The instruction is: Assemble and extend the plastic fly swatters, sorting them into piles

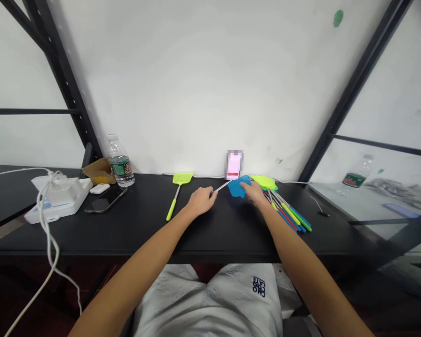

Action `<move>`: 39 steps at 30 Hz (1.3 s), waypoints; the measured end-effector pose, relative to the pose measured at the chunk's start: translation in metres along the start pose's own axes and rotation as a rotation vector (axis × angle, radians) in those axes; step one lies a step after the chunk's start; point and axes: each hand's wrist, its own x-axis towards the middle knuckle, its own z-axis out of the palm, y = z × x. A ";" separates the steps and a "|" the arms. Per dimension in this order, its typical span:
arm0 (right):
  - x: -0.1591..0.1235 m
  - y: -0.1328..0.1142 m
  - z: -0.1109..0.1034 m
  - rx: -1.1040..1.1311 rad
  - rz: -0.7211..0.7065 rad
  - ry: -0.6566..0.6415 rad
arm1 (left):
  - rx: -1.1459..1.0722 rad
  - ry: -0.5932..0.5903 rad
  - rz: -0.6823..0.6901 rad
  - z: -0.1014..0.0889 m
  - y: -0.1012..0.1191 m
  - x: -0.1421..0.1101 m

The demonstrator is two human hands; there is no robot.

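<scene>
A fly swatter with a blue head point(239, 186) and a thin metal shaft is held between my two hands above the black table. My left hand point(201, 201) is closed around its handle end, so the handle is mostly hidden. With the fingers of my right hand point(254, 192) I pinch the right edge of the blue head. Just beyond my right hand lies a pile of fly swatters point(290, 213), with blue, red, yellow and green handles side by side. Left of my left hand, a single yellow-green fly swatter point(175, 199) lies flat, its head toward the wall.
A lit phone point(234, 164) leans on the wall behind the blue head. To the left are a water bottle point(120, 164), a dark phone point(105, 200), a white earbud case point(100, 188), a cardboard box point(100, 171) and a power strip point(65, 201) with white cables. A black post point(351, 89) borders the right.
</scene>
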 end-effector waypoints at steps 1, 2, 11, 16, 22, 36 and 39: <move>0.000 -0.001 0.000 0.063 -0.007 0.058 | -0.001 -0.008 0.002 0.000 0.000 0.000; -0.001 -0.003 0.000 0.126 -0.014 0.107 | -0.004 -0.015 0.003 -0.001 0.000 0.000; -0.011 -0.018 0.001 0.501 -0.083 0.166 | -0.016 -0.054 0.021 0.000 0.000 -0.001; -0.010 -0.020 0.002 0.602 -0.082 0.195 | -0.023 -0.042 0.020 0.001 -0.002 0.000; -0.009 -0.018 0.005 0.621 -0.074 0.148 | -0.031 -0.037 0.037 0.002 -0.003 0.000; -0.012 -0.017 0.006 0.578 0.172 -0.094 | -0.049 -0.018 0.080 -0.002 0.000 -0.003; -0.016 -0.017 0.013 0.581 0.110 -0.147 | -0.052 -0.005 0.091 -0.002 0.000 -0.003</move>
